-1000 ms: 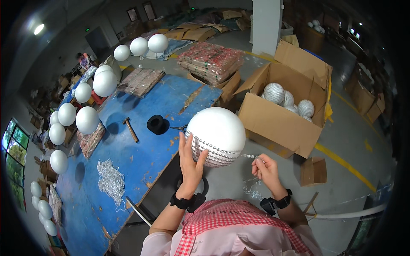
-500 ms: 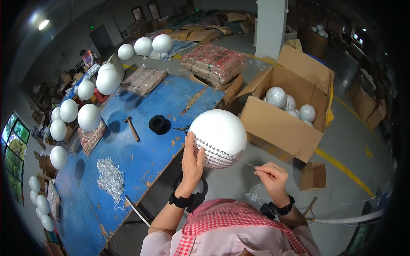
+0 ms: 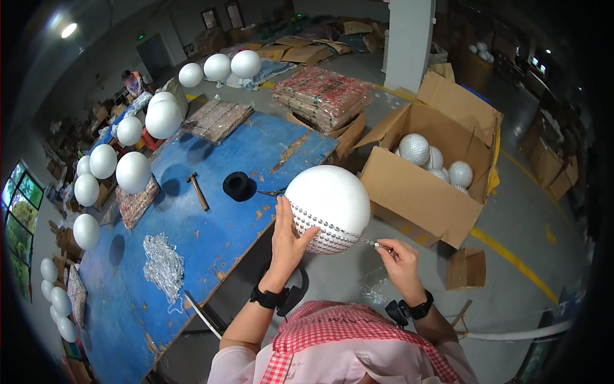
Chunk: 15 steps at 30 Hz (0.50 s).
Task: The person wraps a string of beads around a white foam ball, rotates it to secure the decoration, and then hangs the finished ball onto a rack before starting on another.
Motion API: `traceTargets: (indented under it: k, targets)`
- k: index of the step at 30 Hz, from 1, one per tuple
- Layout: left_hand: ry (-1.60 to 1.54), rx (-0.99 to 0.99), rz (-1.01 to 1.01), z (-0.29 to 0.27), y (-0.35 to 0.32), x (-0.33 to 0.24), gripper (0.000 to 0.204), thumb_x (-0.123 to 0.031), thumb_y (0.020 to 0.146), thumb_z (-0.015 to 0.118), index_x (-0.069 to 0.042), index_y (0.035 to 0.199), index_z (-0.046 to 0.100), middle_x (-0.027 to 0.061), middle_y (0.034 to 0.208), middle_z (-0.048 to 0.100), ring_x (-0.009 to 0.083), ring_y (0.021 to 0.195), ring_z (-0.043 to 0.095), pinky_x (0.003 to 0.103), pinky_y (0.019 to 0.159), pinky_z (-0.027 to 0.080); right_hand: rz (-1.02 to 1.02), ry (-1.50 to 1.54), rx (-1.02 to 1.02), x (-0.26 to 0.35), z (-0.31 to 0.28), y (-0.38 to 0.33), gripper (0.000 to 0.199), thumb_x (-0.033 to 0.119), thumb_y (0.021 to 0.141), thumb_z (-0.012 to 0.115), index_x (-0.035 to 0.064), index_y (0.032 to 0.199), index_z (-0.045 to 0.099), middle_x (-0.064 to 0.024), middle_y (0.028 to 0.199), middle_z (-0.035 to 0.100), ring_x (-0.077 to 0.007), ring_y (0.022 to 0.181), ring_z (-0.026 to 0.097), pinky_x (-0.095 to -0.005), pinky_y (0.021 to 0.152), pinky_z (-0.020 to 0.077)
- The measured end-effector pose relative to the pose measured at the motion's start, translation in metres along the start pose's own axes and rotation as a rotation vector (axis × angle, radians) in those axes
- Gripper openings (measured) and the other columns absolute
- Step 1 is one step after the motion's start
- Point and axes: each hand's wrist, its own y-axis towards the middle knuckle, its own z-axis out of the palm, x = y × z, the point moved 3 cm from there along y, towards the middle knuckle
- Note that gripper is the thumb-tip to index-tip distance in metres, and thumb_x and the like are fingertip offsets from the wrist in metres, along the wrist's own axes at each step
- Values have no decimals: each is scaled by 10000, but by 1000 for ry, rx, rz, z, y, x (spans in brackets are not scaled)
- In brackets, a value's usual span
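Observation:
A large white foam ball is in front of me by the table's edge. Rows of silver beads wrap its lower part; what bears it from below is hidden. My left hand lies flat along the ball's left side, fingers stretched and thumb spread onto the beaded rows. To the ball's right, my right hand pinches a thin silver bead string that runs to the beads. A loose tangle of the string hangs below, left of my right wrist.
The blue table carries a hammer, a black spool-like piece, scissors and a silver bead-string heap. White balls stand along its far left. At right, a cardboard box holds beaded balls.
My right hand has moved slightly left and up, nearer the ball, still pinching the string. My left thumb has spread away from the fingers across the beads.

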Motion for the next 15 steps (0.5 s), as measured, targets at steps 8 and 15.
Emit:
traceTargets:
  k: [8,15]
  targets:
    - [-55,-123,-60,-16,3,-10,723,-239,904,623,25,1461,244,312,1497,211,430,1400,228,435,1121,250,493,169,412,-60,23,-7,159,115,921,541,-9,948,637,-99,768,680,-136,681,635,-264,620,485]
    - [14,-151,21,-8,0,-10,741,-284,869,680,-1,1438,300,325,1452,291,465,1364,281,478,1094,290,527,720,378,-20,12,14,172,79,911,592,-43,1016,653,-78,830,682,-94,720,621,-211,659,478]
